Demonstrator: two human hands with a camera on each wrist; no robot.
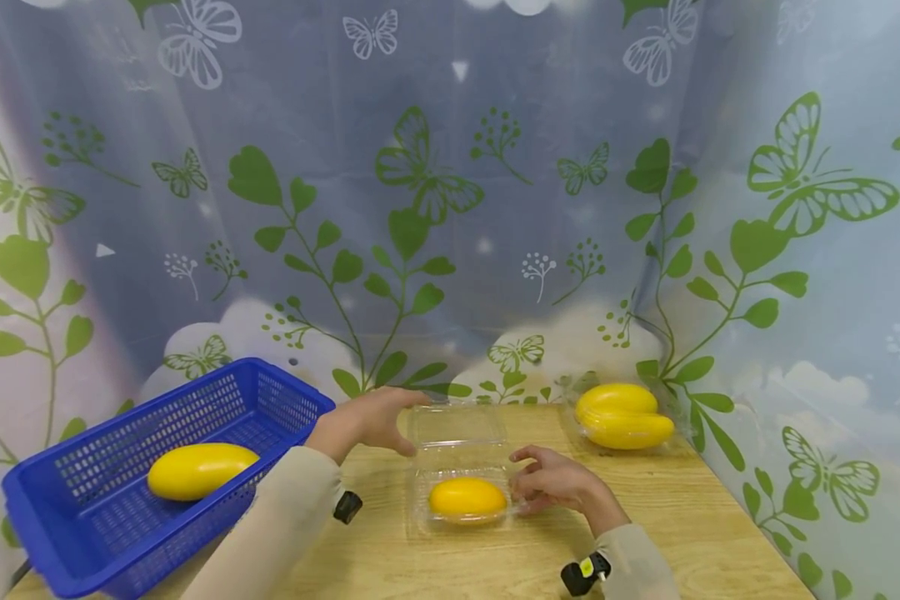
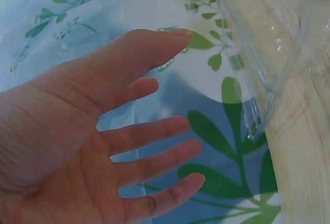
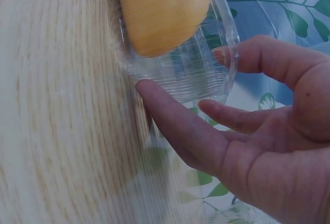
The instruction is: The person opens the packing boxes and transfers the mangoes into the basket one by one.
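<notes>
A clear plastic clamshell box (image 1: 456, 533) lies on the wooden table with its lid (image 1: 457, 425) folded back. Inside its base sits one yellow mango-like fruit (image 1: 468, 498), also visible in the right wrist view as a yellow fruit (image 3: 165, 13). My left hand (image 1: 371, 421) is just left of the lid, its thumb and fingers spread; in the left wrist view the palm and fingers (image 2: 172, 127) hold nothing. At the box's right end is my right hand (image 1: 551, 483). Its loosely bent fingers (image 3: 180, 116) touch the box's end wall, apart from the fruit.
A blue perforated basket (image 1: 67, 542) at the left holds another yellow fruit (image 1: 202, 471). At the back right, yellow fruits (image 1: 622, 417) sit in another clear plastic package. A patterned curtain (image 1: 450, 250) hangs behind the wooden table (image 1: 375, 550).
</notes>
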